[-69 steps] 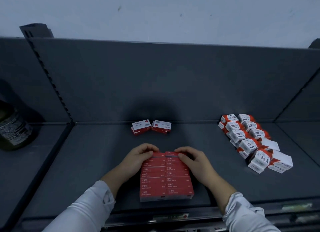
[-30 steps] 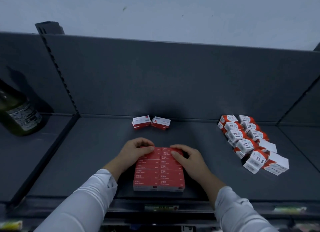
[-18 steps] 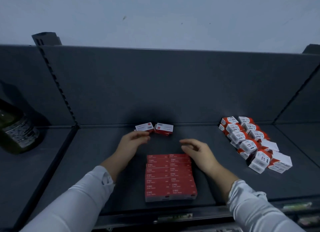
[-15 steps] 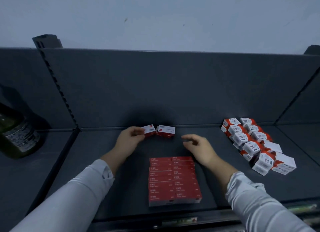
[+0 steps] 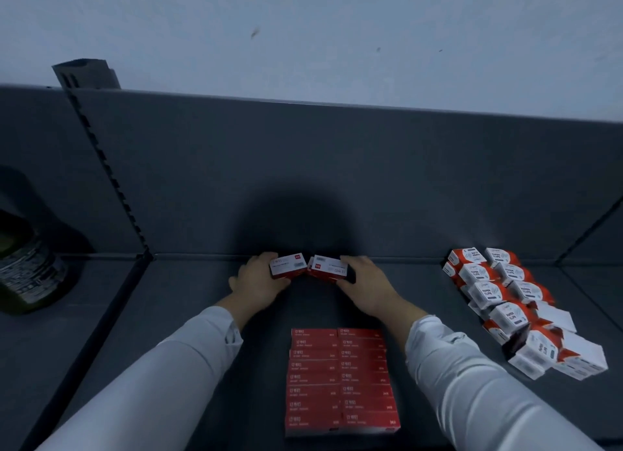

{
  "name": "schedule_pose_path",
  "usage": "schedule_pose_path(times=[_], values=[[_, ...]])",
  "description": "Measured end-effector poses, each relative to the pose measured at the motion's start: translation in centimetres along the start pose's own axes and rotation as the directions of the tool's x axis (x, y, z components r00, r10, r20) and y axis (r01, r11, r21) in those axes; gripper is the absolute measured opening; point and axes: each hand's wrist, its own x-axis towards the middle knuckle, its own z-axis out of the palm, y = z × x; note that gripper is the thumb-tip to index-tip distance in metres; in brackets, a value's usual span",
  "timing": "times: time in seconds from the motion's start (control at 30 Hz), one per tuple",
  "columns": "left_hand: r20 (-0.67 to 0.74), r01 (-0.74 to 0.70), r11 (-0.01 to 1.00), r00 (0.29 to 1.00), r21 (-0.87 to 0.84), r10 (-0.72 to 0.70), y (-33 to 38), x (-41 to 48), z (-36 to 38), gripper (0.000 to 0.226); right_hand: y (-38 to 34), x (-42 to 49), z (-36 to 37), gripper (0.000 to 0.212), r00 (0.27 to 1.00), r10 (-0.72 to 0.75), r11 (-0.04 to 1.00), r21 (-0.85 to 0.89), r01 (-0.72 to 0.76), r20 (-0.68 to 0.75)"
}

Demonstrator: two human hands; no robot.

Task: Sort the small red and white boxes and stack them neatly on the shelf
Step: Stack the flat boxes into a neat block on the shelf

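Red block of flat boxes [image 5: 340,380] now lies alone near the front of the shelf [image 5: 168,315]; a second ago both our hands rested on its far end, and they have since left it. We have reached to the back wall: our left grip [image 5: 258,280] curls round the left red and white box [image 5: 288,265], our right grip [image 5: 365,287] round the right red and white box [image 5: 328,268], and the two boxes touch at their inner corners. We judge the block squared, and these two due to join it next. The paper-clip boxes [image 5: 515,302] at right lie jumbled, not yet sorted
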Motion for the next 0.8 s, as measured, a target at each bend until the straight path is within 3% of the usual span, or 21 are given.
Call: schedule_pose_path(times=[0.17, 0.27, 0.37, 0.43, 0.53, 0.8], values=[[-0.088, -0.024, 1.000, 0.996, -0.008, 0.023, -0.4, 0.0, 0.2, 0.039, 0.3, 0.7, 0.2, 0.044, 0.999, -0.011, 1.000, 0.002, 0.011, -0.041], [-0.095, -0.118, 0.992, 0.989, -0.037, 0.114, -1.0, -0.2, -0.1, 0.037, 0.8, 0.6, 0.1, 0.040, 0.999, -0.030, 0.998, 0.046, 0.032, -0.043], [-0.080, -0.226, 0.966, 0.973, -0.128, 0.217, -1.4, -0.6, -0.8, 0.037, 1.3, -0.3, -0.7, 0.034, 0.998, -0.062, 0.967, 0.246, 0.065, -0.022], [-0.061, -0.260, 0.925, 0.966, -0.276, 0.253, -1.3, -1.0, -1.2, 0.037, 1.5, -1.1, -1.5, 0.034, 0.998, -0.058, 0.908, 0.413, 0.062, -0.024], [0.012, -0.230, 0.837, 0.963, -0.497, 0.271, -0.3, -2.0, -1.9, 0.039, 1.5, -2.1, -2.5, 0.038, 0.998, -0.051, 0.808, 0.587, 0.056, -0.024], [0.078, -0.192, 0.728, 0.944, -0.658, 0.320, 2.8, -4.5, -3.0, 0.041, 0.8, -4.4, -5.1, 0.040, 0.996, -0.080, 0.707, 0.702, 0.092, -0.050]])
